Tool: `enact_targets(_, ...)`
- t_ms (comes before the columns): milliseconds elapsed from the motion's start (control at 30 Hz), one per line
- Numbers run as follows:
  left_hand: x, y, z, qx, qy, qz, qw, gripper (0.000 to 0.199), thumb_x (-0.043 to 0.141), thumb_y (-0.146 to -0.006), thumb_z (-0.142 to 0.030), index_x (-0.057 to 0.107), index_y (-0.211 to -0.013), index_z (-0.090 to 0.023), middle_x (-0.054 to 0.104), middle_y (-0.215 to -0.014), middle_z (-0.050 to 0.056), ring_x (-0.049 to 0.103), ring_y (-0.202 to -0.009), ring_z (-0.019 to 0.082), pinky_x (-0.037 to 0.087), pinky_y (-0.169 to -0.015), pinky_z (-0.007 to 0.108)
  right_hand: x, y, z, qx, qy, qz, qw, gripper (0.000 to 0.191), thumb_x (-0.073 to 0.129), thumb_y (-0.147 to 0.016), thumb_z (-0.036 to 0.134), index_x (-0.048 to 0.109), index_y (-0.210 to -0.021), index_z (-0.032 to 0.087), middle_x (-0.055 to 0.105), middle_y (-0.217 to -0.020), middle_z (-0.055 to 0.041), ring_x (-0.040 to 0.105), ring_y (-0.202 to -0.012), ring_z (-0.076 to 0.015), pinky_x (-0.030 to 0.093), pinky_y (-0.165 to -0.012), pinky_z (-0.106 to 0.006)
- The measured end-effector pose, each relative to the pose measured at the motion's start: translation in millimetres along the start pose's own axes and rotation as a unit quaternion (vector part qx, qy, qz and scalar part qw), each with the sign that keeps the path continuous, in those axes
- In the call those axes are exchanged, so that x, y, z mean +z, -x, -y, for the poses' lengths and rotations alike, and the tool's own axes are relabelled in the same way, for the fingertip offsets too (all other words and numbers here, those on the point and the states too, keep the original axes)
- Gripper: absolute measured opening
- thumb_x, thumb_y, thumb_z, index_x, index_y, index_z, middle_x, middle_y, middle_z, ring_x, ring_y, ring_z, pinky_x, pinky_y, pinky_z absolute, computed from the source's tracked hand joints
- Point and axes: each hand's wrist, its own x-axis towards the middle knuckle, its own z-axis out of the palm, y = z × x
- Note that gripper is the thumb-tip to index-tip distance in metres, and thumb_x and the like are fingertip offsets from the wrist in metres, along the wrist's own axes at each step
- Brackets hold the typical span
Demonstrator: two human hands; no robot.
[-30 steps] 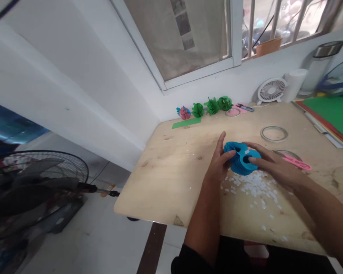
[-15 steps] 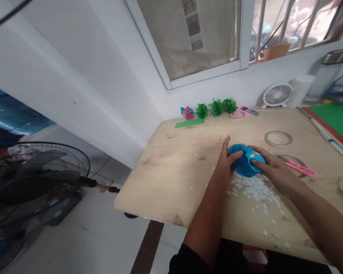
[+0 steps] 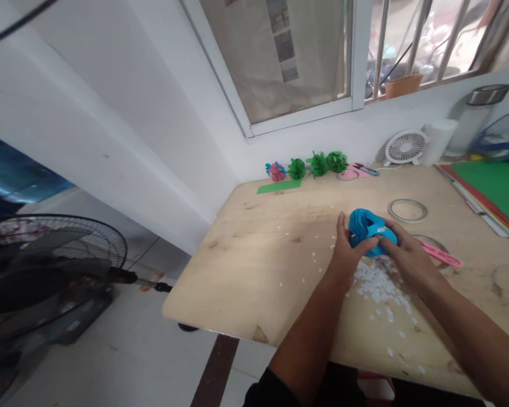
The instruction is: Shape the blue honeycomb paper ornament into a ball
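Observation:
A blue layered paper ball (image 3: pixel 361 221) is held between my two hands above the table. My left hand (image 3: pixel 346 249) grips its left and near side, thumb pressed across the front and index finger raised at the left. My right hand (image 3: pixel 407 250) wraps its right side, with the thumb near a small white patch on the paper. The two thumbs come close together at the front of the ball. Small white paper scraps (image 3: pixel 379 282) lie scattered on the table beneath my hands. A pink craft knife (image 3: pixel 443 255) lies just right of my right hand, across a roll of tape.
Several finished paper balls (image 3: pixel 319 164), green and pink, line the wall behind a green strip (image 3: pixel 279 186). A tape roll (image 3: pixel 407 210), a small white fan (image 3: pixel 406 147) and stacked coloured paper (image 3: pixel 492 181) are to the right. A large floor fan (image 3: pixel 55 271) stands left of the table (image 3: pixel 237 271).
My hands have turned the blue paper ball so that more of its folds face up. My left thumb has moved across its front towards the right thumb. The view has shifted slightly.

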Motion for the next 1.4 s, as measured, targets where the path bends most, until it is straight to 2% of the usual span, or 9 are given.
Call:
enact_targets(100,2.8,-1.3,-3.3,-0.017,0.051,0.006,0.999,0.094,0.086,-0.062,-0.024,0.043,-0.145,-0.032,0.063,-0.130,0.008,0.060,-0.123,0.028,0.048,-0.103,0.041,1.9,4.0,3.6,-0.008,-0.006,0.008,1.000,0.047,0.075,-0.074,0.050,0.070,-0.115,0.027,0.076,-0.114,-0.0044,0.066,-0.112,-0.0315,0.051,-0.101,-0.048)
enact_targets(200,4.1,-4.3,-6.9,-0.008,0.075,0.021,0.997,0.073,0.083,-0.059,-0.025,0.058,-0.127,-0.026,0.067,-0.114,0.006,0.063,-0.114,0.027,0.050,-0.097,0.039,3.2,5.8,3.2,-0.012,-0.044,0.016,0.999,0.045,0.076,-0.074,0.052,0.072,-0.113,0.029,0.074,-0.122,-0.0030,0.062,-0.121,-0.0303,0.049,-0.104,-0.045)
enact_targets(367,2.1,-8.3,-10.1,-0.001,0.084,0.033,0.996,0.055,0.077,-0.059,-0.024,0.064,-0.112,-0.023,0.067,-0.104,0.005,0.063,-0.106,0.026,0.049,-0.087,0.036,1.6,-1.7,-2.5,0.020,-0.126,0.044,0.991,0.042,0.063,-0.084,0.058,0.073,-0.114,0.029,0.073,-0.125,-0.0051,0.063,-0.122,-0.0302,0.051,-0.102,-0.046)
enact_targets(567,1.3,-10.7,-10.5,0.012,0.105,0.029,0.994,0.054,0.075,-0.058,-0.020,0.065,-0.111,-0.021,0.067,-0.102,0.005,0.061,-0.108,0.025,0.045,-0.093,0.035,-0.8,-2.8,-3.3,0.063,-0.138,0.026,0.988,0.034,0.072,-0.079,0.054,0.075,-0.102,0.029,0.075,-0.121,-0.0047,0.065,-0.118,-0.0299,0.055,-0.094,-0.044)
enact_targets(667,1.9,-11.8,-10.1,0.014,0.118,0.023,0.993,0.054,0.076,-0.060,-0.019,0.064,-0.113,-0.021,0.067,-0.104,0.005,0.061,-0.111,0.026,0.043,-0.096,0.035,-1.1,-0.8,-1.0,0.074,-0.142,0.045,0.986,0.030,0.072,-0.080,0.052,0.075,-0.100,0.030,0.075,-0.118,-0.0034,0.065,-0.118,-0.0295,0.056,-0.093,-0.043)
enact_targets(933,0.3,-10.3,-13.3,-0.002,0.126,0.014,0.992,0.061,0.078,-0.061,-0.018,0.064,-0.120,-0.021,0.069,-0.106,0.005,0.062,-0.112,0.025,0.042,-0.098,0.035,3.9,7.4,16.8,0.084,-0.169,0.095,0.977,0.033,0.067,-0.083,0.047,0.075,-0.110,0.030,0.075,-0.122,-0.0045,0.061,-0.125,-0.0314,0.048,-0.106,-0.044)
enact_targets(1100,-0.6,-5.9,-16.7,0.006,0.097,0.014,0.995,0.062,0.076,-0.066,-0.018,0.063,-0.126,-0.023,0.071,-0.101,0.003,0.065,-0.105,0.022,0.043,-0.099,0.036,5.0,10.1,18.6,0.107,-0.183,0.117,0.970,0.033,0.067,-0.082,0.047,0.074,-0.109,0.028,0.074,-0.124,-0.0050,0.060,-0.126,-0.0323,0.048,-0.106,-0.044)
enact_targets(1233,1.0,-3.6,-19.1,0.015,0.076,0.013,0.997,0.063,0.074,-0.068,-0.016,0.063,-0.129,-0.024,0.071,-0.103,0.003,0.064,-0.110,0.024,0.042,-0.103,0.038,5.8,9.3,18.3,0.103,-0.192,0.119,0.969,0.039,0.069,-0.081,0.047,0.073,-0.115,0.028,0.072,-0.129,-0.0052,0.060,-0.126,-0.0325,0.046,-0.108,-0.045)
enact_targets(1400,1.8,-3.9,-19.9,0.015,0.075,0.018,0.997,0.067,0.073,-0.070,-0.014,0.060,-0.134,-0.027,0.070,-0.101,0.002,0.063,-0.110,0.024,0.040,-0.105,0.040,4.4,9.0,17.9,0.096,-0.195,0.135,0.967,0.041,0.068,-0.081,0.047,0.070,-0.119,0.031,0.070,-0.130,-0.0042,0.060,-0.127,-0.0326,0.050,-0.104,-0.044)
